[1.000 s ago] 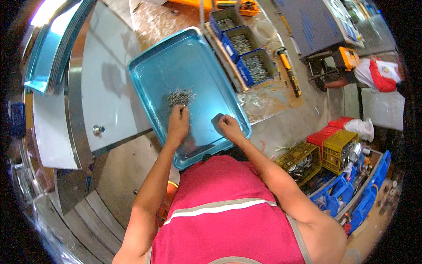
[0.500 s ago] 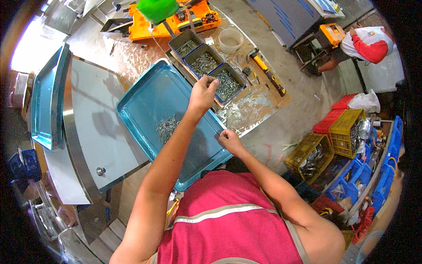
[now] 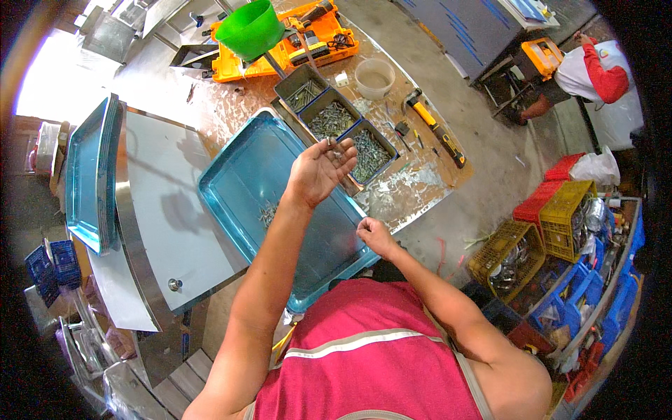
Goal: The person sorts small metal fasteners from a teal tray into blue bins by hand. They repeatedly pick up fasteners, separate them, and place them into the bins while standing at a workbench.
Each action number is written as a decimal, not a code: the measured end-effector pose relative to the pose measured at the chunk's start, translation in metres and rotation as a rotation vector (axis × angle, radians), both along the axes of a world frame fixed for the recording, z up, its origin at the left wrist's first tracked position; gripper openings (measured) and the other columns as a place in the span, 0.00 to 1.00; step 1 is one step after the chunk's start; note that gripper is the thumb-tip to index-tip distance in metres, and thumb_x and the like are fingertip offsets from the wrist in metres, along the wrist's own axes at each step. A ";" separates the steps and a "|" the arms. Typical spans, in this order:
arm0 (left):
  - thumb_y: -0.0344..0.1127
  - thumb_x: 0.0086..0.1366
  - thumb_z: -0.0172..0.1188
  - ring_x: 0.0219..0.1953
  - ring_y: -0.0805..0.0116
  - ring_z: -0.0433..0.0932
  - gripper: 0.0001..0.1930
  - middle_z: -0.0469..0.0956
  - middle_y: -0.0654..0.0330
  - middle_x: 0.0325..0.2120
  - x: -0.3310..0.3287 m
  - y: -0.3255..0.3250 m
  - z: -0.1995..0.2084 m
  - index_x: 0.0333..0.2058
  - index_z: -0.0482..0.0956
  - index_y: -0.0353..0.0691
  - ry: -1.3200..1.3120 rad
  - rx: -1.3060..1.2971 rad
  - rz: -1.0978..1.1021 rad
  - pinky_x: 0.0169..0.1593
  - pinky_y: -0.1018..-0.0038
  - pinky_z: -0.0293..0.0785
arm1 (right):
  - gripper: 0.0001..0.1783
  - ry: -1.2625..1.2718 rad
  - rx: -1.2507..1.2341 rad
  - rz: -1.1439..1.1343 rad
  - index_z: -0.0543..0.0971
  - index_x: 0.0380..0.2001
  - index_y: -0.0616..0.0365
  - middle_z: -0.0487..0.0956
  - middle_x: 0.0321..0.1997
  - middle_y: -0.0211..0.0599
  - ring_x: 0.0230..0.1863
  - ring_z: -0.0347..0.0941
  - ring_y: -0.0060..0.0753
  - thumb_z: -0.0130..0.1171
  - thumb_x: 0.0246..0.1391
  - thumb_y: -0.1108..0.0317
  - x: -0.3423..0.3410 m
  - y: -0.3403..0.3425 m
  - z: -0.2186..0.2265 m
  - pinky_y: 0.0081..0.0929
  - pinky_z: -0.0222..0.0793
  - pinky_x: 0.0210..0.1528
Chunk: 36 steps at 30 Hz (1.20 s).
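Observation:
My left hand (image 3: 318,173) is turned palm up over the far right rim of a blue metal tray (image 3: 241,161), beside the bins. Its fingers are curled, with small silvery fasteners (image 3: 332,141) between thumb and fingers. A small pile of fasteners (image 3: 268,213) lies in the tray, partly behind my left forearm. At the tray's right rim is my right hand (image 3: 378,236), its fingers closed; what they hold, if anything, is hidden. Beyond the tray stand dark bins in a row: a near bin of screws (image 3: 371,150), a middle bin of screws (image 3: 330,120) and a far bin of longer screws (image 3: 304,94).
A yellow-and-black hammer (image 3: 435,127) and a clear round tub (image 3: 374,78) lie on the worn table (image 3: 413,199). Behind are a green bowl (image 3: 250,31) and an orange tool case (image 3: 336,35). Yellow crates (image 3: 507,255) stand right; a co-worker (image 3: 595,73) sits far right.
My left hand has rolled from a knuckles-up pinch to palm up, its fingers loosening. My right hand stays at the tray's rim. The whole view has shifted slightly.

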<state>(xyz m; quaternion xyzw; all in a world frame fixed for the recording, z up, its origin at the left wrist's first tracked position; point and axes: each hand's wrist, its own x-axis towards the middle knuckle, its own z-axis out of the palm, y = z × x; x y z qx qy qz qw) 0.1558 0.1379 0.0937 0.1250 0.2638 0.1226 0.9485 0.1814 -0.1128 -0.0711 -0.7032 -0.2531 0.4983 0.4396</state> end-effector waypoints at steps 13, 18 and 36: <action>0.39 0.79 0.43 0.55 0.50 0.79 0.16 0.80 0.47 0.52 0.010 0.005 0.005 0.41 0.77 0.35 -0.004 0.009 0.001 0.60 0.54 0.78 | 0.08 0.069 0.010 0.016 0.78 0.31 0.62 0.81 0.28 0.35 0.30 0.78 0.28 0.60 0.57 0.67 0.006 0.005 0.014 0.32 0.74 0.34; 0.38 0.78 0.44 0.55 0.50 0.80 0.14 0.80 0.47 0.52 0.009 0.009 0.004 0.42 0.76 0.35 0.019 0.000 0.028 0.59 0.55 0.79 | 0.08 0.171 -0.070 0.011 0.78 0.31 0.61 0.80 0.27 0.35 0.29 0.78 0.28 0.60 0.57 0.67 0.009 0.006 0.021 0.32 0.74 0.34; 0.33 0.66 0.60 0.51 0.46 0.79 0.11 0.78 0.46 0.47 -0.007 0.033 0.008 0.45 0.78 0.35 0.622 1.929 0.081 0.53 0.60 0.78 | 0.06 0.824 0.153 -0.165 0.76 0.39 0.52 0.68 0.22 0.19 0.18 0.58 0.13 0.60 0.66 0.64 0.028 0.036 0.162 0.16 0.54 0.19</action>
